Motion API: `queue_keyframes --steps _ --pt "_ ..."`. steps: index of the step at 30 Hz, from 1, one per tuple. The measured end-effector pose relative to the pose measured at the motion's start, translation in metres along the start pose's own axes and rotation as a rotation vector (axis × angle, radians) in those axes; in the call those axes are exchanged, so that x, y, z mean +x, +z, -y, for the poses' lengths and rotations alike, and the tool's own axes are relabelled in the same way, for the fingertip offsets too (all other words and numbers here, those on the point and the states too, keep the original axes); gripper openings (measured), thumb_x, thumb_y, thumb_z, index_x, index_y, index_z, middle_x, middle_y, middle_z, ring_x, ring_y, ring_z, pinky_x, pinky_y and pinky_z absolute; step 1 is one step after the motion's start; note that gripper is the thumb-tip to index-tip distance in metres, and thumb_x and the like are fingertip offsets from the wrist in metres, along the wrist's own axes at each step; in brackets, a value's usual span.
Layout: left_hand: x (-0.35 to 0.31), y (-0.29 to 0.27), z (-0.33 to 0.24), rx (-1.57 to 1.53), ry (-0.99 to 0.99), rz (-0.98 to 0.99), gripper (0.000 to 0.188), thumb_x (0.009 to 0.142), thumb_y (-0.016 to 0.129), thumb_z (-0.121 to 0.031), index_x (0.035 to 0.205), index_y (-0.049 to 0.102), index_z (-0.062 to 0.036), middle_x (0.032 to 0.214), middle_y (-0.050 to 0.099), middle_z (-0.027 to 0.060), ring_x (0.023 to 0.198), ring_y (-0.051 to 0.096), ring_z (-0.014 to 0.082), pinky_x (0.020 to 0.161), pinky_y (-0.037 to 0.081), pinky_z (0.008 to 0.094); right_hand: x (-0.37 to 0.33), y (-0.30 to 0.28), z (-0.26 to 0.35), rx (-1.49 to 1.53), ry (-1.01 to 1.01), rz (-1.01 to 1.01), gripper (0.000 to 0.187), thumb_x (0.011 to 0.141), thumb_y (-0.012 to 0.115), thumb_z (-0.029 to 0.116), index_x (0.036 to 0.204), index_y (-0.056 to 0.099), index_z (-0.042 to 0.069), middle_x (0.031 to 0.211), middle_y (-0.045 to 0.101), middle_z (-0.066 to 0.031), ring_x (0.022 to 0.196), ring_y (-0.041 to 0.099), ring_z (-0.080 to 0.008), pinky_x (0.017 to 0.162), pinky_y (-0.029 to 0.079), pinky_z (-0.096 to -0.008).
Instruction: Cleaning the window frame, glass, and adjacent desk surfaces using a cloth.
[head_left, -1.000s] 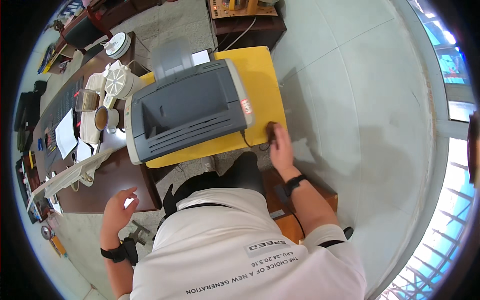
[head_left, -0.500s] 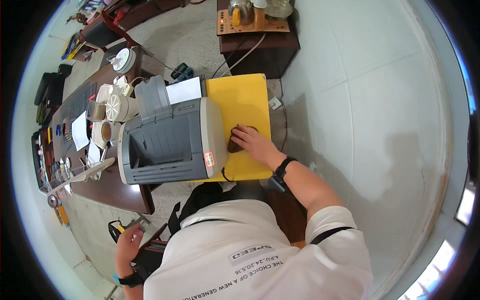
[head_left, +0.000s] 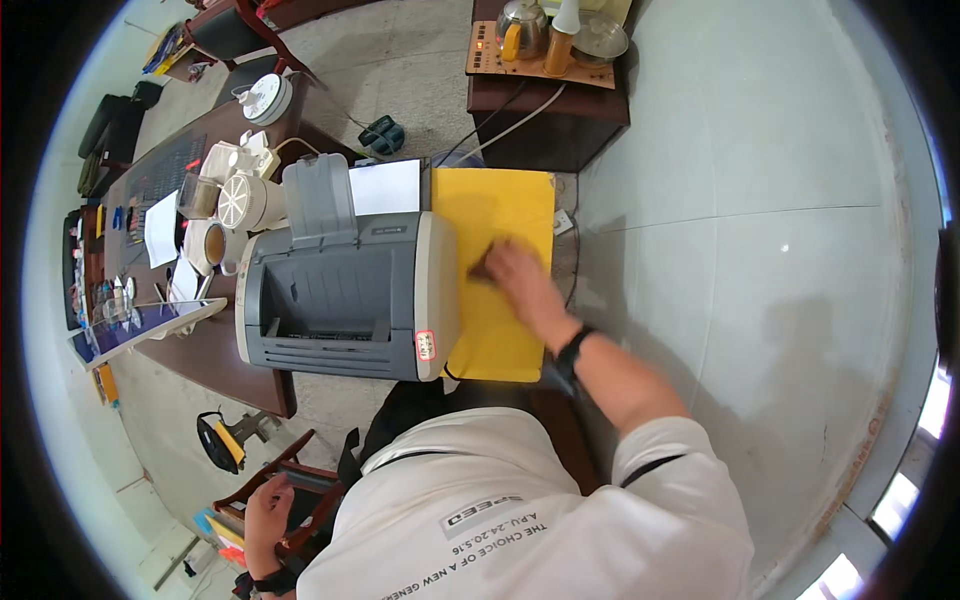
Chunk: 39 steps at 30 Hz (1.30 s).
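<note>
My right hand presses a dark brown cloth onto the yellow tabletop, just right of a grey and cream printer. The fingers are bunched over the cloth and hide most of it; the hand is slightly blurred. Off to the lower left, my left hand hangs in the air near a wooden chair. Its fingers are relaxed and half curled, with nothing seen in them.
Sheets of white paper lie behind the printer. Left of it, a dark wooden desk holds a monitor, a cup of tea and a keyboard. A kettle stands on a cabinet at the back; a pale wall rises on the right.
My right hand has slid the cloth a little across the yellow top, away from me. The view has shifted, and my left hand hangs a bit lower.
</note>
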<state>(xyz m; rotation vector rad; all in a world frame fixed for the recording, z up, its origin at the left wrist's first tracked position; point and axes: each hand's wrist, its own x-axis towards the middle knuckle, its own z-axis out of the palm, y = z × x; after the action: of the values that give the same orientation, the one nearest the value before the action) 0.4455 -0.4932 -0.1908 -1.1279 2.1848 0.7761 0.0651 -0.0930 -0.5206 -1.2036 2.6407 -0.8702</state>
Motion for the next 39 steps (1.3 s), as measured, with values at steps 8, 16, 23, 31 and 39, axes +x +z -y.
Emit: queue_keyframes --steps 8,16,23,31,39 --pt "0.020 0.001 0.003 0.101 0.078 0.018 0.037 0.097 0.070 -0.014 0.131 0.070 0.0007 0.109 0.076 0.0163 0.099 0.074 0.0258 0.086 0.058 0.0358 -0.054 -0.027 0.016 0.007 -0.241 0.351 0.058 0.095 0.056 0.008 0.153 0.052 0.008 0.162 0.045 -0.0140 0.150 0.042 -0.0343 0.123 0.038 -0.0428" --pt "-0.006 0.008 0.019 0.034 -0.005 -0.032 0.036 0.097 0.070 -0.015 0.130 0.070 0.0009 0.107 0.076 0.0169 0.099 0.074 0.0252 0.085 0.058 0.0349 0.138 -0.003 -0.031 -0.106 -0.023 -0.103 0.072 0.082 0.056 -0.010 0.153 0.048 0.003 0.162 0.043 -0.0163 0.151 0.037 -0.0416 0.125 0.034 -0.0478" --pt "-0.019 0.016 0.003 -0.015 -0.063 -0.032 0.036 0.098 0.069 -0.016 0.130 0.070 0.0024 0.104 0.075 0.0167 0.094 0.074 0.0225 0.083 0.058 0.0340 0.110 0.010 0.007 -0.208 -0.069 0.108 0.071 0.087 0.061 0.001 0.156 0.046 0.003 0.167 0.036 -0.0139 0.156 0.029 -0.0383 0.128 0.027 -0.0464" --pt "0.005 0.024 0.012 0.054 0.075 -0.019 0.037 0.096 0.070 -0.016 0.129 0.070 0.0022 0.108 0.076 0.0186 0.099 0.075 0.0290 0.085 0.059 0.0379 0.020 0.009 0.051 -0.333 0.011 0.235 0.072 0.090 0.058 0.010 0.160 0.043 0.006 0.170 0.032 -0.0116 0.158 0.023 -0.0363 0.130 0.021 -0.0455" --pt "0.019 0.026 -0.009 0.099 0.104 0.030 0.037 0.095 0.070 -0.015 0.129 0.071 0.0009 0.110 0.076 0.0208 0.100 0.075 0.0301 0.085 0.058 0.0387 -0.056 0.031 0.083 0.002 -0.128 0.122 0.059 0.092 0.054 0.002 0.150 0.053 0.004 0.161 0.044 -0.0133 0.150 0.040 -0.0392 0.123 0.038 -0.0493"
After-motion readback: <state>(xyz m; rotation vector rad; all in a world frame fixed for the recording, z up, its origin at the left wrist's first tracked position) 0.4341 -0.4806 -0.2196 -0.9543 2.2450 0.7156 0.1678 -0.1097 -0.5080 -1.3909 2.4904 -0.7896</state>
